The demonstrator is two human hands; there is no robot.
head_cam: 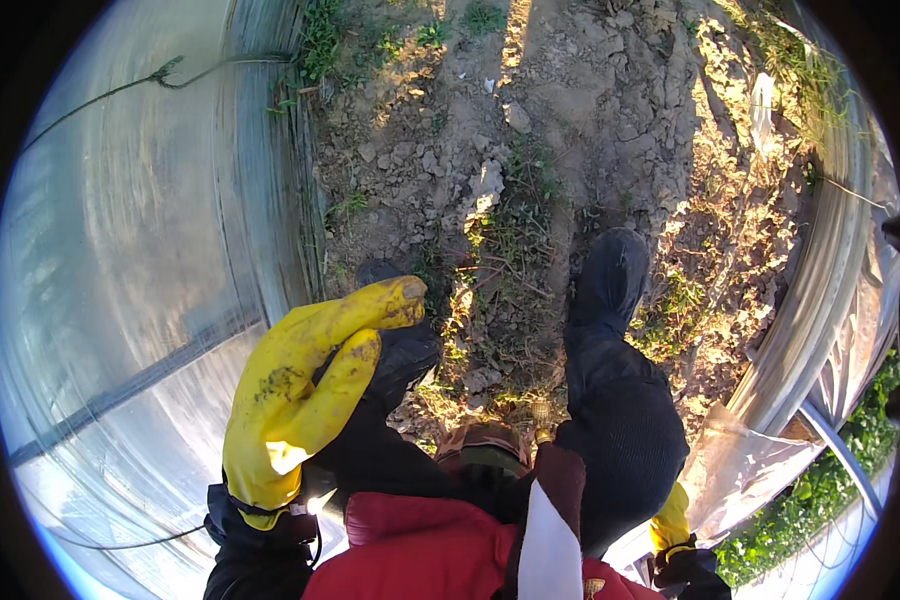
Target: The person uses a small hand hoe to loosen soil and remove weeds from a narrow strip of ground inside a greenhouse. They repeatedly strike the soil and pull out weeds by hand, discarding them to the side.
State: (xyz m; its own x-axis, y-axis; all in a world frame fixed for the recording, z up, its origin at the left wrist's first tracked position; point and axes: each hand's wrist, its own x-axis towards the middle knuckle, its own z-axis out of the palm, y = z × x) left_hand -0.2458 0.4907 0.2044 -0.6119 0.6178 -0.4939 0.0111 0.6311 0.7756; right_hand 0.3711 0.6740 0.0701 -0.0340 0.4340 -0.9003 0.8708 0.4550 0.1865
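My left hand (300, 397), in a yellow rubber glove smeared with soil, is raised in front of my left leg. Its fingers bend forward with a gap between them and the thumb, and nothing shows in it. The nearest thing to it is the translucent plastic sheeting (142, 247) on the left. My right hand (670, 517), also yellow-gloved, is low beside my right thigh. The leg hides most of it, so whether it holds anything does not show. Below, my dark boots (611, 281) stand on a dirt path (592, 120).
A dark rope (105, 94) runs across the left sheeting. Along the right lies bunched plastic film (810, 322), with a metal pipe (844, 454) and green plants (787, 525) beyond. Weeds (521, 247) and clods (412, 161) cover the path, and a white scrap (761, 112) lies at upper right.
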